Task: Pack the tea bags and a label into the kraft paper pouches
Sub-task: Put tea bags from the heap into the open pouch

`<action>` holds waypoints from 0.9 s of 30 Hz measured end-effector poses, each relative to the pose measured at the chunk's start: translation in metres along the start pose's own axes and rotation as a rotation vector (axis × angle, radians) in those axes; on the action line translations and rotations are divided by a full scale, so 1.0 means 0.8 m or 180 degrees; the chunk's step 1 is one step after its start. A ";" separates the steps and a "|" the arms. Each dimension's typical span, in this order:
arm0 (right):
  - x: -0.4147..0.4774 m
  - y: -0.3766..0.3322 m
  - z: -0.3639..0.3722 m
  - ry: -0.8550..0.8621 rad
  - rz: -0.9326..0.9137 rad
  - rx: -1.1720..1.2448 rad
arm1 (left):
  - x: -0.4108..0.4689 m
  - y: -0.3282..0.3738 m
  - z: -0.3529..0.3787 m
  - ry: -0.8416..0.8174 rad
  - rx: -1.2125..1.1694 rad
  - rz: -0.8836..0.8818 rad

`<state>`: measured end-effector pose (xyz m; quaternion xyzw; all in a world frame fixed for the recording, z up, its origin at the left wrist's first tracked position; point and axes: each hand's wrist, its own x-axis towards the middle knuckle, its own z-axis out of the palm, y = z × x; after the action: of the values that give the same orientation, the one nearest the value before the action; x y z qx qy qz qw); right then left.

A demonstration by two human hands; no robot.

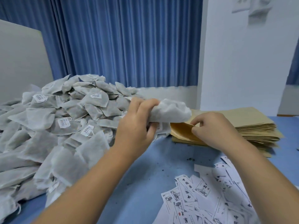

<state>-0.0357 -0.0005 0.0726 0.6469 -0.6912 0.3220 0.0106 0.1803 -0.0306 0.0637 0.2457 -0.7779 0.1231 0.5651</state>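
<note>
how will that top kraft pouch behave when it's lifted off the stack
Probably floppy: the top kraft pouch curls where the right hand pinches its edge. Likely light, since fingertips alone raise it. It may drag neighbours, as the stack lies loosely fanned.

Paper labels (202,196) — black Chinese characters, blurred, tea-bag stickers (62,122) — print illegible
</note>
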 end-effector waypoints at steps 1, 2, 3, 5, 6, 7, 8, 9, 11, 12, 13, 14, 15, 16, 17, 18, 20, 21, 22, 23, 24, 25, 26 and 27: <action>0.000 0.001 -0.002 -0.0009 -0.0018 0.0092 | -0.001 0.005 0.010 -0.0037 -0.0012 0.0106; 0.000 0.003 -0.004 -0.0023 -0.0026 0.0200 | -0.002 0.009 0.021 -0.0098 -0.0003 0.0192; 0.000 0.005 -0.006 -0.0046 -0.0021 0.0315 | -0.003 0.012 0.031 -0.0160 0.0017 0.0263; 0.001 0.009 -0.008 -0.0067 0.0022 0.0505 | -0.006 0.015 0.046 -0.0281 0.0083 0.0346; 0.001 0.011 -0.009 -0.0034 0.0055 0.0580 | -0.006 0.015 0.052 -0.0344 0.0129 0.0352; 0.002 0.013 -0.010 0.0009 0.0073 0.0647 | -0.006 0.014 0.056 -0.0388 0.0168 0.0350; 0.003 0.015 -0.010 0.0027 0.0078 0.0709 | -0.004 0.013 0.058 -0.0387 0.0177 0.0346; 0.004 0.017 -0.010 0.0017 0.0065 0.0769 | -0.002 0.013 0.059 -0.0325 0.0126 0.0331; 0.004 0.018 -0.009 -0.0020 0.0000 0.0866 | 0.008 0.014 0.058 -0.0038 -0.0081 0.0284; 0.004 0.018 -0.009 -0.0030 -0.0028 0.0904 | 0.013 0.015 0.058 0.0134 -0.0172 0.0258; 0.003 0.017 -0.008 -0.0046 -0.0043 0.0935 | 0.018 0.015 0.058 0.0270 -0.0233 0.0238; 0.003 0.018 -0.008 -0.0062 -0.0052 0.0965 | 0.021 0.015 0.058 0.0334 -0.0251 0.0244; 0.003 0.018 -0.008 -0.0068 -0.0054 0.1024 | 0.021 0.016 0.060 0.0314 -0.0231 0.0276; 0.003 0.019 -0.009 -0.0070 -0.0036 0.1121 | 0.019 0.017 0.062 0.0223 -0.0175 0.0340; 0.004 0.020 -0.009 -0.0069 0.0000 0.1221 | 0.015 0.018 0.065 0.0075 -0.0109 0.0419; 0.005 0.021 -0.009 -0.0061 0.0049 0.1272 | 0.010 0.020 0.068 -0.0081 -0.0032 0.0496; 0.006 0.022 -0.009 -0.0053 0.0133 0.1185 | 0.000 0.022 0.071 -0.0324 0.0108 0.0572; 0.006 0.022 -0.008 -0.0057 0.0160 0.1094 | -0.004 0.023 0.072 -0.0433 0.0173 0.0592; 0.007 0.021 -0.008 -0.0056 0.0197 0.1028 | -0.007 0.022 0.073 -0.0543 0.0254 0.0620; 0.006 0.022 -0.009 -0.0037 0.0254 0.1018 | -0.009 0.021 0.073 -0.0644 0.0337 0.0663; 0.006 0.022 -0.010 -0.0009 0.0312 0.1044 | -0.011 0.020 0.073 -0.0747 0.0414 0.0712; 0.006 0.023 -0.012 0.0011 0.0351 0.1066 | -0.012 0.020 0.073 -0.0848 0.0473 0.0751; 0.005 0.023 -0.013 0.0004 0.0369 0.1080 | -0.013 0.020 0.073 -0.0946 0.0520 0.0756; 0.005 0.022 -0.014 -0.0017 0.0371 0.1101 | -0.012 0.020 0.073 -0.1020 0.0576 0.0714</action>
<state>-0.0570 0.0003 0.0753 0.5988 -0.6618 0.4344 -0.1212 0.1261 -0.0419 0.0365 0.2237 -0.8661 0.2139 0.3926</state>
